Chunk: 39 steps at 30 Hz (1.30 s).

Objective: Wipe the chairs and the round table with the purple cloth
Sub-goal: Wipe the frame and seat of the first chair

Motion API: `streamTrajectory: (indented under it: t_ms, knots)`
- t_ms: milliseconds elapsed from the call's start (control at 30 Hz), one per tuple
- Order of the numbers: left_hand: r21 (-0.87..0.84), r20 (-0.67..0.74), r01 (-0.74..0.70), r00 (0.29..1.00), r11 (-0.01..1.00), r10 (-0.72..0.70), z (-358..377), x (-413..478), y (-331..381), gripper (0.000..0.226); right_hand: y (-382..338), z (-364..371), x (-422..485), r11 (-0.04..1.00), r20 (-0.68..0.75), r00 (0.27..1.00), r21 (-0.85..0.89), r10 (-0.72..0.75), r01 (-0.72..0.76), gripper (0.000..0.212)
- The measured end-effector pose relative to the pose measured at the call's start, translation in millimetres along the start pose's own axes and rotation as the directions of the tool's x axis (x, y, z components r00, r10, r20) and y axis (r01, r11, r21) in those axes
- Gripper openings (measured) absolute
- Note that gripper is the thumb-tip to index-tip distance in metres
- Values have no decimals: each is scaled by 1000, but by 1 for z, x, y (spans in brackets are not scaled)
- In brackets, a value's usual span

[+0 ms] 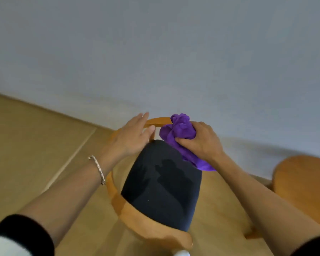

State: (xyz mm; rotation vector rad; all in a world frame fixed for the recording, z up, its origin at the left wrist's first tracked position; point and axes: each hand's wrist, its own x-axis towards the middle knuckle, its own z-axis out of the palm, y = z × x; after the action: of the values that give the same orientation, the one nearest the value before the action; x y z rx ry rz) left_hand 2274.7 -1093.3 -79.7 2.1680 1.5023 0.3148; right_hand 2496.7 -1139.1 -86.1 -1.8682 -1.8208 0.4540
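A chair (118, 204) with a curved orange wooden frame and a dark cushioned seat (163, 183) stands below me in the middle of the head view. My right hand (201, 141) grips the bunched purple cloth (179, 132) against the far top of the wooden frame, with a tail of cloth hanging under my wrist. My left hand (131, 135) rests on the curved rail to the left of the cloth, fingers straight. A bracelet sits on my left wrist.
A round orange wooden table (303, 183) shows at the right edge, close to the chair. A pale wall (155, 52) rises just behind the chair. Light wooden floor (35, 145) spreads to the left.
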Motion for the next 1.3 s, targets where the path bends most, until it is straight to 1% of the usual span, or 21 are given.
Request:
streamTrajectory:
  t_ms: [100, 233, 333, 433, 500, 600, 733, 833, 933, 1033, 1200, 1300]
  knots:
    - [-41, -106, 138, 984, 990, -141, -10, -43, -26, 62, -25, 22, 3, 985, 90, 982, 54, -168, 164, 29]
    - [-83, -224, 232, 943, 969, -245, -11, -111, -47, 66, -58, 44, -10, 955, 155, 944, 89, -292, 281, 33]
    - [-135, -252, 321, 904, 938, -345, 4, -164, -59, 64, -74, 58, -35, 935, 225, 908, 83, -355, 345, 36]
    - [-178, -228, 389, 877, 904, -422, 21, -205, -59, 70, -80, 68, -63, 924, 300, 875, 72, -379, 376, 37]
    - [-208, -235, 418, 856, 885, -460, 34, -227, -54, 71, -80, 73, -78, 911, 353, 844, 75, -404, 405, 39]
    - [-234, -279, 469, 807, 851, -521, 48, -248, -46, 64, -80, 81, -88, 893, 396, 811, 59, -431, 446, 38]
    - [-261, -299, 538, 745, 802, -597, 69, -258, -35, 64, -74, 85, -89, 849, 464, 735, 76, -495, 523, 39]
    - [-307, -331, 570, 687, 762, -647, 92, -248, -18, 64, -57, 86, -86, 821, 494, 684, 122, -537, 557, 44]
    - [-383, -298, 598, 641, 704, -707, 133, -231, 3, 63, -23, 89, -83, 799, 558, 621, 136, -550, 585, 45]
    - [-449, -261, 618, 600, 645, -757, 184, -217, 19, 64, 20, 99, -84, 795, 631, 567, 135, -529, 592, 46]
    - [-584, -215, 662, 432, 470, -876, 260, -219, 44, 60, 83, 132, -104, 767, 780, 402, 150, -480, 624, 44]
    - [-587, -201, 692, 377, 419, -904, 294, -223, 54, 57, 109, 150, -123, 743, 829, 319, 162, -459, 649, 45]
